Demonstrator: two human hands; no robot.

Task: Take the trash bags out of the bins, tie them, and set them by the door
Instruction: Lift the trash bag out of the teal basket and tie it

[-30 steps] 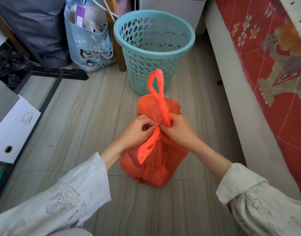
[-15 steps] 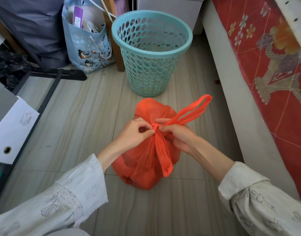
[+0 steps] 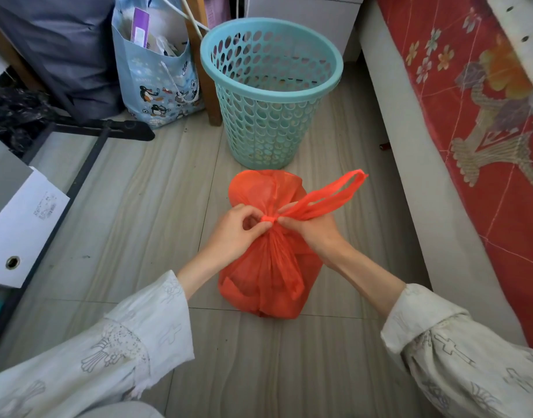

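A full orange trash bag stands on the floor in front of me. Its neck is gathered into a small knot between my hands. My left hand pinches the neck at the knot from the left. My right hand pinches it from the right. One handle loop sticks out to the upper right over my right hand. Another strip of the bag hangs down its front. Behind the bag stands a teal perforated bin with no bag in it.
A bed with a red patterned cover runs along the right. A blue penguin-print bag and a wooden leg stand left of the bin. A black metal frame and a white box lie at the left.
The handle loop swung from upright over the bag down to the upper right. The other strip dropped down the bag's front. Both hands stayed pinching at the knot.
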